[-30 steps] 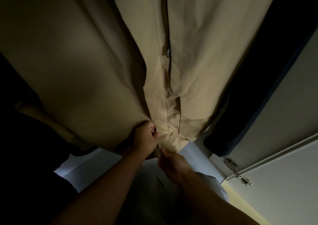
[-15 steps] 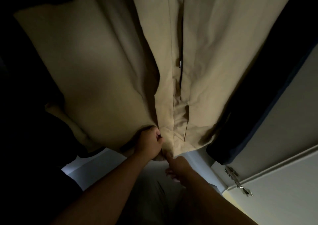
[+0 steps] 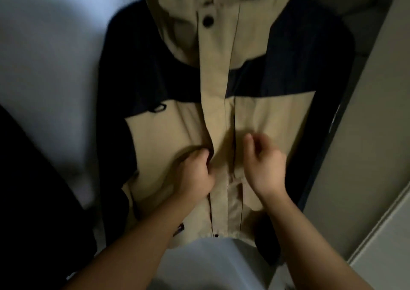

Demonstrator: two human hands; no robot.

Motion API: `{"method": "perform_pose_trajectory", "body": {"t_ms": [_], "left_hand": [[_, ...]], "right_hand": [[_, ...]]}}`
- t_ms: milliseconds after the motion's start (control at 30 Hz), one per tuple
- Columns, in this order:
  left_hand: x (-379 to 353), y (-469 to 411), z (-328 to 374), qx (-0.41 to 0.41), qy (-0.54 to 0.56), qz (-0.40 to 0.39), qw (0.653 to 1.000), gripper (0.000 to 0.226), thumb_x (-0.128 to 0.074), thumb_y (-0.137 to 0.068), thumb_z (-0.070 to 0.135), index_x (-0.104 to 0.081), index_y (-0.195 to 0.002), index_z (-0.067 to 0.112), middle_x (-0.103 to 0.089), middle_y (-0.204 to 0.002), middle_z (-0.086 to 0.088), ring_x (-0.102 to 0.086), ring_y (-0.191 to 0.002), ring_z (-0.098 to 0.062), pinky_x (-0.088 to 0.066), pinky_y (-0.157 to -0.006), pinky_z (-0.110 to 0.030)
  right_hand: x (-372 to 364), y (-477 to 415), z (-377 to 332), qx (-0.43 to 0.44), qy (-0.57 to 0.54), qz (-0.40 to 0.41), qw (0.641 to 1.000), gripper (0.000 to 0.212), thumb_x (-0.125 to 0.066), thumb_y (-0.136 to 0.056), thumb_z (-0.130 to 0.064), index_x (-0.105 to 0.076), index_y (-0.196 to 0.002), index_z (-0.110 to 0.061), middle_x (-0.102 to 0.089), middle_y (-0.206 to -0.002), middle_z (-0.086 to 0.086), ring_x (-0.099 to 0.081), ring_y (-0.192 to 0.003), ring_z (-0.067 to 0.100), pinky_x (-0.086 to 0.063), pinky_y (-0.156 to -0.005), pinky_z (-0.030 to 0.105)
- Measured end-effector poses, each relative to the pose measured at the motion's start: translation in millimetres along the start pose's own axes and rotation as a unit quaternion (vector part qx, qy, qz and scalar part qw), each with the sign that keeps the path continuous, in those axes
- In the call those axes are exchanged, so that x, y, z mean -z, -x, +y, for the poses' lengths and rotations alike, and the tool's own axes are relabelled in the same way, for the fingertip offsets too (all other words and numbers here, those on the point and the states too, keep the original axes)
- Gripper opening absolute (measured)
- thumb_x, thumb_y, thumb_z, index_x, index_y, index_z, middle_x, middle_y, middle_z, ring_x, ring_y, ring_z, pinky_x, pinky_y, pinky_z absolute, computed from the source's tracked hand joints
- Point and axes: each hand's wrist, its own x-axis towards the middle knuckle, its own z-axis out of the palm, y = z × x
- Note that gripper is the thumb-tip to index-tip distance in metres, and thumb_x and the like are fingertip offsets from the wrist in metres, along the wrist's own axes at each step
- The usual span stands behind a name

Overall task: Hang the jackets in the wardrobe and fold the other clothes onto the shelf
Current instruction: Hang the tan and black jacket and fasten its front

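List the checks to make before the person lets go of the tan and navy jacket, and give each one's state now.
1. Left hand grips the front flap of the jacket: ok.
2. Right hand free, holding nothing: ok.
3. Jacket hangs straight, front facing out: ok.
4. Hanger seated on the rail: cannot tell, out of view.
5. Front fastened all the way down: cannot tell, picture blurred.
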Motion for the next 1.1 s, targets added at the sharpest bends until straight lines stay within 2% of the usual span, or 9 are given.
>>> {"method": "perform_pose_trajectory", "body": {"t_ms": [133,233,367,467,567,667,867,1000,1100], "left_hand": [[72,-48,49,-0.109,0.031,0.146,0.983,0.01,-0.063,-0.089,0.008,-0.065,-0.099,0.011,-0.064,-0.102,-0.003,-0.063,-0.087,-0.018,-0.047,-0.072,-0.024],[126,-78,66,-0.213,-0.036,0.292,0.932,0.01,-0.06,-0.083,0.009,-0.064,-0.091,0.008,-0.062,-0.102,-0.009,-0.058,-0.09,-0.024,-0.044,-0.072,-0.031],[184,-115,60,-0.162,-0.092,0.441,0.878,0.025,-0.059,-0.078,0.015,-0.063,-0.102,0.011,-0.06,-0.12,-0.011,-0.052,-0.114,-0.033,-0.037,-0.093,-0.044],[212,-144,49,-0.057,-0.107,0.375,0.919,0.031,-0.049,-0.097,0.026,-0.059,-0.124,0.014,-0.058,-0.133,-0.007,-0.049,-0.127,-0.028,-0.033,-0.106,-0.042],[225,-166,49,-0.033,-0.082,0.222,0.971,0.034,-0.036,-0.106,0.032,-0.063,-0.108,0.011,-0.067,-0.107,-0.013,-0.06,-0.101,-0.035,-0.047,-0.093,-0.046],[226,-173,54,-0.049,-0.097,0.193,0.975,0.028,-0.038,-0.105,0.028,-0.059,-0.098,0.011,-0.064,-0.096,-0.012,-0.059,-0.089,-0.036,-0.051,-0.082,-0.048],[214,-184,83,-0.102,-0.182,0.214,0.954,0.025,-0.034,-0.106,0.036,-0.051,-0.093,0.023,-0.064,-0.089,0.002,-0.057,-0.085,-0.026,-0.044,-0.087,-0.049],[215,-190,82,-0.119,-0.177,0.223,0.951,0.032,-0.031,-0.107,0.04,-0.049,-0.088,0.022,-0.062,-0.083,0.002,-0.056,-0.079,-0.026,-0.044,-0.085,-0.048],[218,-193,70,-0.127,-0.15,0.223,0.955,0.037,-0.03,-0.107,0.04,-0.05,-0.083,0.02,-0.06,-0.075,0.002,-0.055,-0.072,-0.026,-0.045,-0.086,-0.049]], "right_hand": [[34,-76,-66,0.158,0.078,0.148,0.973,0.016,-0.058,-0.098,-0.028,-0.061,-0.113,-0.023,-0.057,-0.11,-0.002,-0.05,-0.1,0.009,-0.041,-0.085,0.027],[54,-128,-102,0.152,0.13,0.272,0.941,0.031,-0.058,-0.092,-0.022,-0.059,-0.122,-0.017,-0.052,-0.129,0.011,-0.047,-0.12,0.029,-0.036,-0.098,0.043],[69,-173,-115,0.118,0.165,0.247,0.948,0.042,-0.049,-0.1,-0.026,-0.049,-0.14,-0.017,-0.045,-0.146,0.01,-0.036,-0.14,0.029,-0.02,-0.116,0.05],[78,-194,-110,0.1,0.207,0.115,0.966,0.041,-0.03,-0.106,-0.043,-0.056,-0.129,-0.023,-0.062,-0.12,0.003,-0.052,-0.126,0.026,-0.019,-0.116,0.051],[81,-201,-108,0.099,0.19,0.036,0.976,0.047,-0.021,-0.106,-0.053,-0.058,-0.091,-0.028,-0.059,-0.079,-0.007,-0.062,-0.086,0.021,-0.037,-0.097,0.049],[80,-204,-107,0.109,0.202,0.034,0.973,0.048,-0.021,-0.105,-0.056,-0.054,-0.084,-0.028,-0.059,-0.075,-0.004,-0.056,-0.073,0.015,-0.039,-0.096,0.052],[71,-209,-104,0.131,0.217,0.012,0.967,0.019,-0.041,-0.102,-0.036,-0.054,-0.095,-0.023,-0.061,-0.084,-0.003,-0.058,-0.079,0.022,-0.038,-0.092,0.049],[71,-209,-94,0.16,0.218,0.024,0.963,0.016,-0.044,-0.101,-0.034,-0.05,-0.089,-0.026,-0.059,-0.076,-0.004,-0.057,-0.066,0.018,-0.045,-0.065,0.035],[71,-206,-86,0.183,0.229,0.069,0.954,0.03,-0.036,-0.105,-0.04,-0.043,-0.078,-0.028,-0.052,-0.066,-0.005,-0.05,-0.055,0.014,-0.031,-0.05,0.027]]}}
